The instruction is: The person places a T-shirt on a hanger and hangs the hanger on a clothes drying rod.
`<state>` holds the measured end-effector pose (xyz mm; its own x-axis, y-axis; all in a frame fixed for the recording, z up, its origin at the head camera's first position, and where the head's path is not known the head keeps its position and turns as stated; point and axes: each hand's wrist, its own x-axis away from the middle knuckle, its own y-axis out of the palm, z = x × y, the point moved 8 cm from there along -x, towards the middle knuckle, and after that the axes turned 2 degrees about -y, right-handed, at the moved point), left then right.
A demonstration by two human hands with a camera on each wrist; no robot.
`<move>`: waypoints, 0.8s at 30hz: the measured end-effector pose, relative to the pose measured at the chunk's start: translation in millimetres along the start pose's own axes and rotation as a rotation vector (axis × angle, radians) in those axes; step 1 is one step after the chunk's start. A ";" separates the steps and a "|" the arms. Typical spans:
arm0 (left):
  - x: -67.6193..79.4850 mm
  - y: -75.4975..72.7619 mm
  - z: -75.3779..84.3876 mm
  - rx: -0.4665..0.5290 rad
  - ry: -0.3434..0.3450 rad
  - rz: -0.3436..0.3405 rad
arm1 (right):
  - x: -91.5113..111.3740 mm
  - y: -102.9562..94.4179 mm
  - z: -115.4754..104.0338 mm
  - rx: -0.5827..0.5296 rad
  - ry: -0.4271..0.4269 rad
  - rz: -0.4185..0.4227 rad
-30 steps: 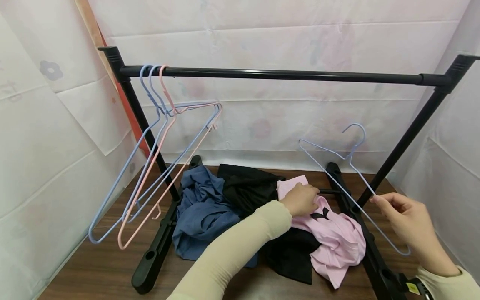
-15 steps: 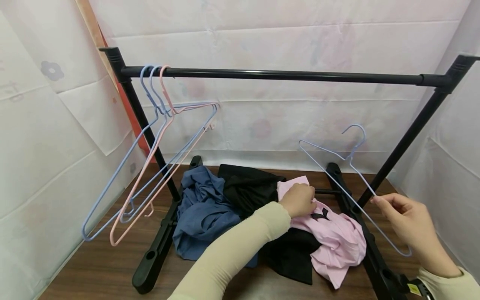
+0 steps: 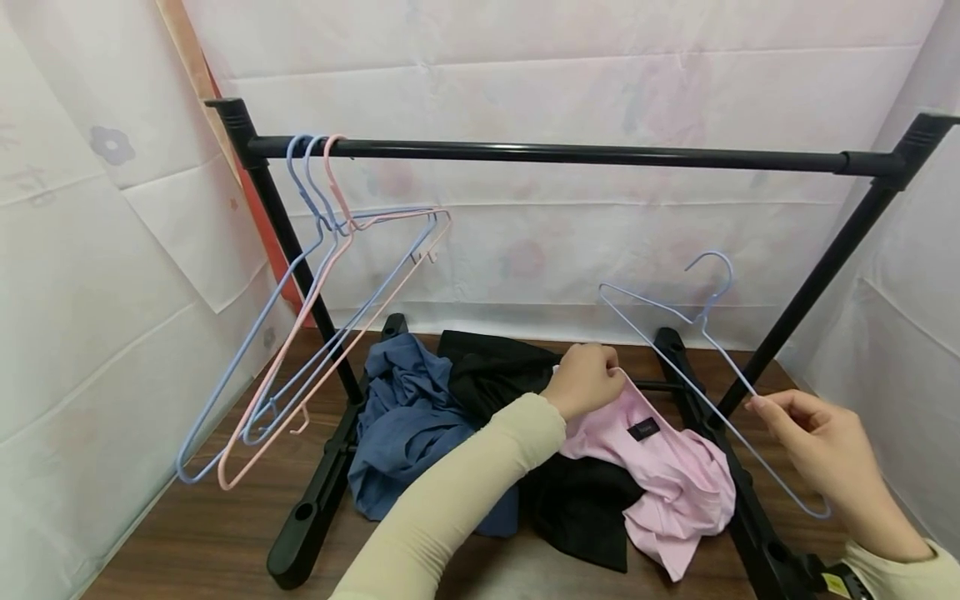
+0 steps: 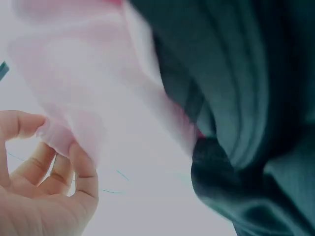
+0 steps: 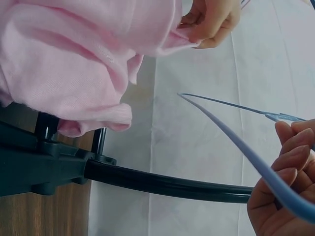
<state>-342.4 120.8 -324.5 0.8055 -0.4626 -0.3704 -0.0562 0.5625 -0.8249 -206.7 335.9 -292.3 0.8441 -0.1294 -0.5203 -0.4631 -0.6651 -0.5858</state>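
Observation:
In the head view my left hand pinches the upper edge of a pink garment and holds that edge raised, showing a small dark label. The left wrist view has the pink cloth between thumb and fingers. My right hand grips a blue hanger by one sloping side, its hook upward. This hanger stands apart from the pink garment, to its right. Beneath and beside the garment lie black cloth and a blue garment.
A black rack's rail crosses above the clothes. Two blue hangers and a pink hanger hang at its left end. The rack's left foot and slanted right post flank the pile on the brown wooden table.
My left hand has moved slightly up and left, lifting the pink garment's edge and spreading it so the label shows flat. My right hand and its hanger stay nearly still; the hung hangers sway.

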 end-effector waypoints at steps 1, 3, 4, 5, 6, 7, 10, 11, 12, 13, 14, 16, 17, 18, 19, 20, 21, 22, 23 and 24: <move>-0.5 -2.4 -1.1 0.015 -0.004 0.010 | 0.3 -0.2 -0.1 -0.001 0.000 0.001; -1.5 -7.4 -2.3 0.032 -0.002 0.025 | 1.0 -0.5 -0.3 0.001 0.002 0.000; -1.9 -9.4 -2.8 0.043 -0.001 0.028 | 1.2 -0.6 -0.3 0.002 0.002 0.000; -2.3 -11.3 -3.2 0.053 0.002 0.029 | 1.5 -0.7 -0.3 0.001 0.002 0.000; -2.5 -13.3 -3.6 0.059 0.004 0.029 | 1.7 -0.9 -0.2 0.000 0.004 -0.001; -2.8 -15.1 -4.1 0.065 0.005 0.027 | 1.8 -1.0 -0.2 -0.002 0.003 -0.001; -2.8 -20.4 -5.9 0.078 0.001 0.020 | 2.4 -1.7 0.1 -0.009 0.003 -0.004; -2.6 -22.2 -6.6 0.073 0.000 0.023 | 2.6 -2.1 0.2 -0.011 0.004 -0.004; -2.3 -24.3 -7.3 0.069 -0.003 0.030 | 2.8 -2.5 0.4 -0.013 0.006 -0.004; -2.0 -25.8 -8.4 0.062 -0.007 0.035 | 3.0 -2.9 0.7 -0.013 0.008 -0.005; -1.7 -27.0 -9.3 0.053 -0.010 0.038 | 3.2 -3.2 0.9 -0.015 0.010 -0.007; -0.9 -27.7 -11.8 0.039 -0.020 0.040 | 3.3 -4.0 0.6 -0.016 0.004 -0.006; -0.7 -27.2 -13.1 0.033 -0.024 0.040 | 3.4 -4.3 0.5 -0.014 0.003 -0.008; -0.4 -26.1 -14.3 0.027 -0.027 0.036 | 3.5 -4.6 0.3 -0.014 0.001 -0.009; -0.4 -24.3 -15.7 0.022 -0.028 0.029 | 3.6 -4.9 0.1 -0.012 0.000 -0.011; -0.4 -23.0 -16.9 0.022 -0.029 0.028 | 3.6 -5.2 -0.3 -0.010 -0.004 -0.012; -0.4 -21.5 -18.6 0.034 -0.039 0.026 | 3.8 -5.5 -0.6 -0.008 -0.004 -0.013; -0.5 -20.7 -20.2 0.045 -0.048 0.030 | 4.0 -5.8 -0.9 -0.006 -0.002 -0.015; -0.6 -19.5 -22.3 0.057 -0.057 0.033 | 4.2 -6.1 -1.2 -0.003 -0.001 -0.016; -0.7 -18.8 -24.1 0.075 -0.064 0.039 | 4.3 -6.3 -1.7 -0.002 -0.002 -0.018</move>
<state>-356.1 94.0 -319.1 0.8398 -0.3960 -0.3713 -0.0459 0.6297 -0.7755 -199.7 338.3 -289.8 0.8517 -0.1158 -0.5110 -0.4472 -0.6688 -0.5939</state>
